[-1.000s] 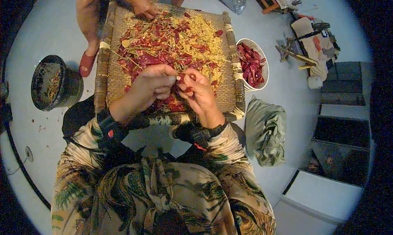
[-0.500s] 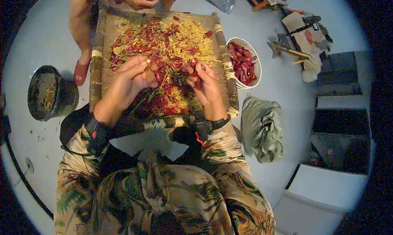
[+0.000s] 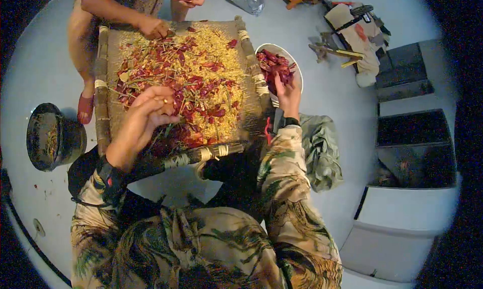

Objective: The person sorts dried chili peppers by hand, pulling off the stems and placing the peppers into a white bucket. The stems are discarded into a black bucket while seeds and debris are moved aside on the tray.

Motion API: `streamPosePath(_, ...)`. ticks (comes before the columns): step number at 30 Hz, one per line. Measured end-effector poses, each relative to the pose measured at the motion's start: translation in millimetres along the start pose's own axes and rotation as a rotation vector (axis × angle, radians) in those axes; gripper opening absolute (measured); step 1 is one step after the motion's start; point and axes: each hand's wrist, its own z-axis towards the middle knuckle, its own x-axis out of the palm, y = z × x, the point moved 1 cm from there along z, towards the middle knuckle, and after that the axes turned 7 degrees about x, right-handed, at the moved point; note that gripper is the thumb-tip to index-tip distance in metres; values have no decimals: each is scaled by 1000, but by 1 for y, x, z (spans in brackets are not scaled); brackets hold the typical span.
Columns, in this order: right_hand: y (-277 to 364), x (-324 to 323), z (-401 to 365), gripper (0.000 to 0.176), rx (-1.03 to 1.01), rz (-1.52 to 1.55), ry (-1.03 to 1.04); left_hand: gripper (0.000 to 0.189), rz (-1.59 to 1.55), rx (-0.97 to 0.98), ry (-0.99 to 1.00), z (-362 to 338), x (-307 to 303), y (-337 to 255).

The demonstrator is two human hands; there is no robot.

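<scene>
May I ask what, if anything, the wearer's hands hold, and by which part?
It cannot be told: a pale bit shows at the left hand; the right hand is over red peppers.

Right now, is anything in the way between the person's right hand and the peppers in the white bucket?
Nothing visible is. The right hand reaches over the near rim of the bucket, fingers over the peppers. The tray stands to the left, not between them.

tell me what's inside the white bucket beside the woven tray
The white bucket holds a heap of red pepper pieces. The right hand covers part of its near side, and whatever lies beneath the top layer is hidden.
</scene>
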Motion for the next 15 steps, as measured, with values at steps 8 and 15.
streamPosePath(8, -70, -11, 21, 17, 505, 1088, -177, 16, 12, -33, -123, 4, -3, 6)
streamPosePath(15, -56, -1, 17, 16, 591, 729, -185, 9, 72, -32, -139, 7, -14, 14)
